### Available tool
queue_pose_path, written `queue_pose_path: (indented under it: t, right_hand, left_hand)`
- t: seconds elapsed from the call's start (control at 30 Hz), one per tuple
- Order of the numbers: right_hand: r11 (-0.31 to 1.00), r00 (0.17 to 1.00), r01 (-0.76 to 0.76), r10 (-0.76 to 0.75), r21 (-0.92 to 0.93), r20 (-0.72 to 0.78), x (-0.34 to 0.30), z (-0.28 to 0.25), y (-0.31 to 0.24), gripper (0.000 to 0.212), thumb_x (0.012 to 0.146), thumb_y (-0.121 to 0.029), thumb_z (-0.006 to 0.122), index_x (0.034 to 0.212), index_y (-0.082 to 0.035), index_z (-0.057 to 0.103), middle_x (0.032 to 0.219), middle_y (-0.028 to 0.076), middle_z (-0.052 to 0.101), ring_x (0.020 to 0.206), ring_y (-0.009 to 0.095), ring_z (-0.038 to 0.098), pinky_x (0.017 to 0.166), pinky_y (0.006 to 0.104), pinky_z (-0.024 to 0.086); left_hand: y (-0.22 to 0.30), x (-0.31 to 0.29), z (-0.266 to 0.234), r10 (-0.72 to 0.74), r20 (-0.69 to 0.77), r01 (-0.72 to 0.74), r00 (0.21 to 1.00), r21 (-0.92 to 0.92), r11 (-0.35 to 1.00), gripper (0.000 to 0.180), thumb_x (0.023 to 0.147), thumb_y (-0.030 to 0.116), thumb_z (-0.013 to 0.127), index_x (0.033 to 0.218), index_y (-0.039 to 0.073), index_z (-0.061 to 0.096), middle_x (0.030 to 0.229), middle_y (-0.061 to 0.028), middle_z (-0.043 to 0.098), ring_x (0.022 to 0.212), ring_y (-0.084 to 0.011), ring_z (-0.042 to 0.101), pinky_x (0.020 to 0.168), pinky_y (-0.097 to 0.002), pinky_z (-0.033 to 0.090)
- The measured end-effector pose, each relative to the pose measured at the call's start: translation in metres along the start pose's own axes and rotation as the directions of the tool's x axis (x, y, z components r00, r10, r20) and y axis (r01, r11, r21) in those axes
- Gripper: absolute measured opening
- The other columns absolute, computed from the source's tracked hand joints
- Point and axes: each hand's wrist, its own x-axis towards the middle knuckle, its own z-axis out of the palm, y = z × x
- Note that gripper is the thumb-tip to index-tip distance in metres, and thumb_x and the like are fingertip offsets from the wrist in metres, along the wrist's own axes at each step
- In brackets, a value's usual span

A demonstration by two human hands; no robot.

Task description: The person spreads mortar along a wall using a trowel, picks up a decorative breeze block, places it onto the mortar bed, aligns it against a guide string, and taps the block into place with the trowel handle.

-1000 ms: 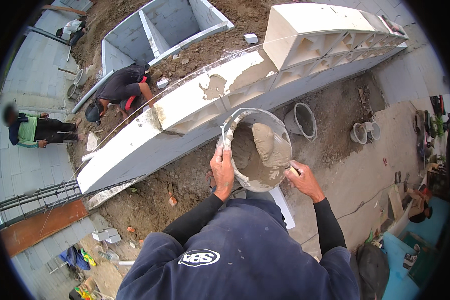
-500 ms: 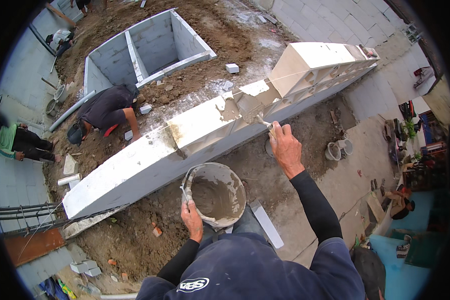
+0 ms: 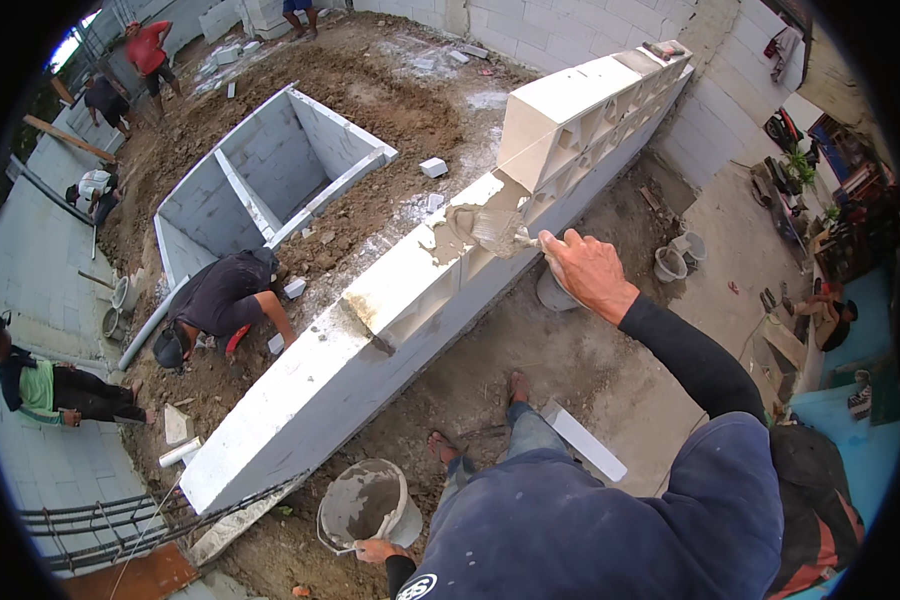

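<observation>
My right hand (image 3: 590, 272) was clamped around the handle of a trowel (image 3: 492, 230), its blade loaded with grey mortar and lying on top of the white block wall (image 3: 370, 330), right at the foot of the taller stacked blocks (image 3: 580, 110). A patch of wet mortar was spread on the wall's top just beside the blade. My left hand (image 3: 375, 550) was well apart from the right, down on my side of the wall near its lower end, fingers closed on the rim of a grey bucket (image 3: 365, 505) with mortar inside.

My bare feet stood on the dirt between the bucket and the wall. Another small bucket (image 3: 670, 262) sat on the ground past my right hand, near the wall's far end. On the far side of the wall a person in dark clothes (image 3: 220, 300) crouched over the soil, and beyond them lay a rectangular block pit (image 3: 260, 170) sunk in the earth. A person in a green vest (image 3: 45, 385) crouched further off on the paving.
</observation>
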Motion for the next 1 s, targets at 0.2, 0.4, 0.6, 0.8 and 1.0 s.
queue_pose_path:
  t: [0.2,0.4,0.6,0.8,1.0]
  right_hand:
    - [0.985,0.986,-0.150,0.144,0.081,0.084,0.031,0.012,0.004,0.034,0.093,-0.024,0.067,0.121,-0.004,0.061,0.077,0.020,0.068,0.074,0.040,0.071,0.065,0.0503,0.057]
    - [0.945,0.960,-0.211,0.152,0.251,0.235,0.020,-0.046,-0.020,0.028,0.093,-0.028,0.065,0.106,-0.003,0.069,0.083,0.025,0.071,0.085,0.044,0.071,0.078,0.0535,0.056]
    - [0.910,0.930,-0.298,0.209,0.288,0.302,0.057,-0.019,0.013,0.034,0.092,-0.032,0.066,0.107,-0.002,0.074,0.090,0.028,0.072,0.090,0.048,0.069,0.082,0.0548,0.055]
    - [0.919,0.935,-0.147,0.008,0.367,0.355,0.046,-0.046,-0.034,0.042,0.093,-0.035,0.065,0.120,-0.005,0.073,0.091,0.027,0.072,0.089,0.048,0.068,0.084,0.0512,0.055]
    - [0.805,0.938,-0.034,-0.179,0.592,0.296,0.029,-0.048,-0.050,0.047,0.095,-0.036,0.065,0.129,-0.004,0.069,0.094,0.029,0.071,0.090,0.049,0.067,0.086,0.0521,0.053]
  left_hand:
    - [-0.055,0.075,-0.049,-0.010,0.097,-0.066,0.995,0.747,0.661,0.056,0.104,0.042,0.052,0.130,-0.007,0.052,0.130,-0.0254,0.057,0.112,-0.0392,0.060,0.092,-0.0506,0.048]
    - [-0.080,0.106,-0.069,-0.066,0.191,-0.151,0.979,0.906,0.395,0.055,0.099,0.044,0.060,0.123,-0.005,0.057,0.123,-0.0240,0.061,0.107,-0.0382,0.063,0.089,-0.0496,0.050]
    - [-0.098,0.111,-0.076,-0.108,0.221,-0.177,0.969,0.932,0.316,0.054,0.094,0.047,0.067,0.116,-0.003,0.062,0.116,-0.0225,0.065,0.103,-0.0371,0.066,0.086,-0.0486,0.053]
    - [-0.119,0.111,-0.081,-0.123,0.210,-0.173,0.970,0.950,0.259,0.054,0.090,0.049,0.074,0.109,-0.002,0.067,0.110,-0.0211,0.069,0.098,-0.0360,0.069,0.083,-0.0476,0.056]
    - [-0.145,0.104,-0.077,-0.099,0.173,-0.141,0.980,0.953,0.269,0.054,0.085,0.051,0.082,0.102,0.000,0.071,0.103,-0.0196,0.073,0.094,-0.0350,0.072,0.080,-0.0466,0.058]
